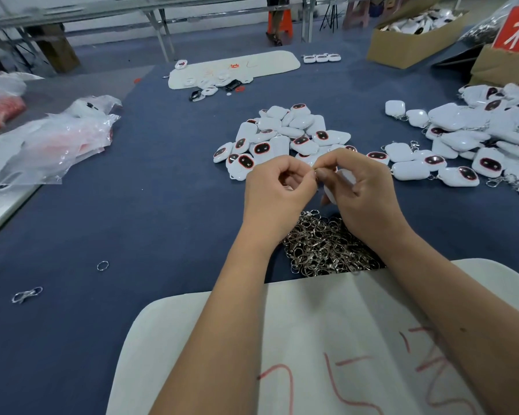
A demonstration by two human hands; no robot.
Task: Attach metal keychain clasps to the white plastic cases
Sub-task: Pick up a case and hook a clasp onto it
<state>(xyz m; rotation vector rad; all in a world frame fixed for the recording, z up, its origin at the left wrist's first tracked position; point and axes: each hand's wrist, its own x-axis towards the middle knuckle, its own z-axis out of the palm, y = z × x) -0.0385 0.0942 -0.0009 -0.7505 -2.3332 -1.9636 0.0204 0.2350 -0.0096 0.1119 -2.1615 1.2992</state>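
My two hands meet above the blue table, fingertips touching. My left hand (277, 185) pinches a small metal clasp ring (314, 168) between thumb and forefinger. My right hand (361, 190) holds a white plastic case (340, 182), mostly hidden under its fingers, and pinches at the same ring. Below the hands lies a heap of metal keychain clasps (324, 245). A pile of white cases with dark red-rimmed windows (285, 136) sits just beyond the hands. A second, larger pile of cases (477, 145) lies to the right, some with clasps on them.
A white foam board with red writing (327, 339) lies under my forearms. A loose ring (102, 265) and a stray clasp (27, 295) lie at the left. Plastic bags (57, 145) lie at far left, cardboard boxes (408, 43) at back right, another white board (234, 68) behind.
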